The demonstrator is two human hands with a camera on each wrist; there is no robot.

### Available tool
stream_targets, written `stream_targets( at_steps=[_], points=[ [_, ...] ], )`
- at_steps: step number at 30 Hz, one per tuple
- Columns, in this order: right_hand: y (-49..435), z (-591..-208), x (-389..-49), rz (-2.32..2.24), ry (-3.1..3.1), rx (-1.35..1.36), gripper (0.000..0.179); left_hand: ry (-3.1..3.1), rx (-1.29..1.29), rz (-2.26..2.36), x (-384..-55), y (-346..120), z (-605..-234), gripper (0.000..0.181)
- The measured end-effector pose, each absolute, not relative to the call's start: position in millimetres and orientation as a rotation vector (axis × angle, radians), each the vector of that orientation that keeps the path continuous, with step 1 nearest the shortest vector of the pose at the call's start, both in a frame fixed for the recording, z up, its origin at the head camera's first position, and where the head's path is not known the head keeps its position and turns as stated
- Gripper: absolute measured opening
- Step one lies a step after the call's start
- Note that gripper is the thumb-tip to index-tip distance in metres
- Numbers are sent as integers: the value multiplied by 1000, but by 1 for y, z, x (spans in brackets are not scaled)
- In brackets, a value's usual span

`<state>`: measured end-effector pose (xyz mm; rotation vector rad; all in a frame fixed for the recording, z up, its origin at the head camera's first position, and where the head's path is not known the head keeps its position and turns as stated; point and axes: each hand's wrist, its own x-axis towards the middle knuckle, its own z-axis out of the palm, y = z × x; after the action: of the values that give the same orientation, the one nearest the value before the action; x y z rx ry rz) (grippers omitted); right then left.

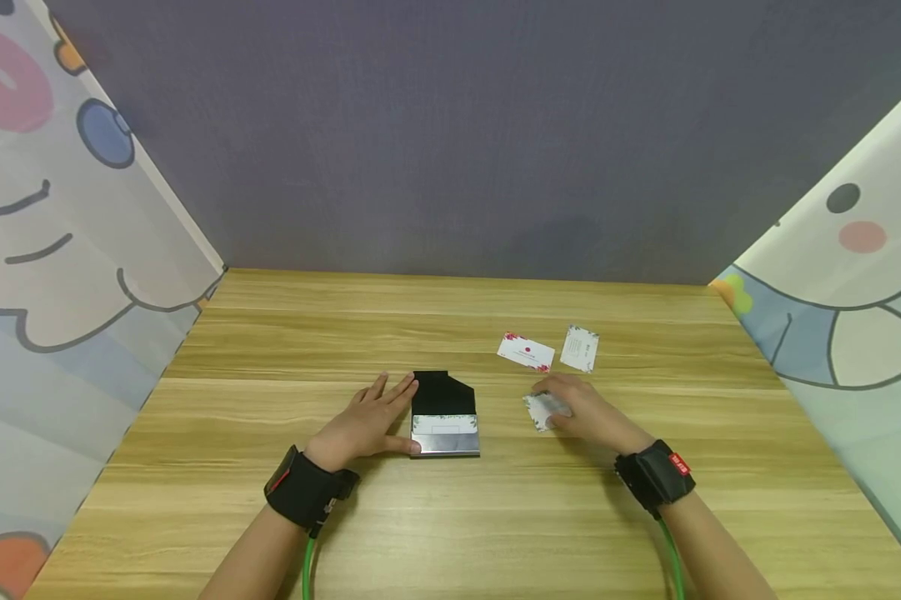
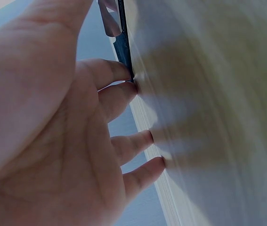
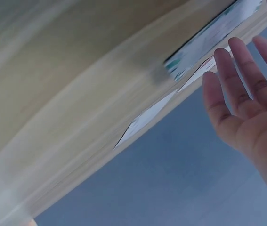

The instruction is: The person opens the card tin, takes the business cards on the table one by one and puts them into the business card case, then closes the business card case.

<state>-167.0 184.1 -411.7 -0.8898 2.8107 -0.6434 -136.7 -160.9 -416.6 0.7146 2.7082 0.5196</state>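
A business card case [image 1: 446,446] lies on the table with its black flap [image 1: 441,394] folded back, and a white card with green leaf print [image 1: 444,424] shows in it. My left hand [image 1: 371,418] rests at its left side, fingertips by the flap and thumb at the metal front corner. In the left wrist view, its spread fingers [image 2: 140,141] reach down to the tabletop. To the right, my right hand [image 1: 587,410] is over a leaf-printed card [image 1: 543,410], its thumb and fingers spread at the edges. The right wrist view shows the fingers [image 3: 239,70] loosely extended beside that card [image 3: 208,40].
Behind my right hand lie a white card with red flowers [image 1: 526,352] and a leaf-edged card [image 1: 580,348]. The wooden table [image 1: 330,333] ends at a grey panel [image 1: 450,167], with cartoon-printed panels on both sides. Green cables [image 1: 307,567] run from the wrist straps.
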Motion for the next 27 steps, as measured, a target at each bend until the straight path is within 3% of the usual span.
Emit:
stream_targets(
  at_steps=[8, 27],
  points=[
    [198, -409, -165, -582, 2831, -884, 52, 2711, 718, 523, -136, -161, -415, 91],
    [205, -412, -168, -547, 2852, -803, 51, 2713, 713, 506, -138, -161, -418, 92]
  ],
)
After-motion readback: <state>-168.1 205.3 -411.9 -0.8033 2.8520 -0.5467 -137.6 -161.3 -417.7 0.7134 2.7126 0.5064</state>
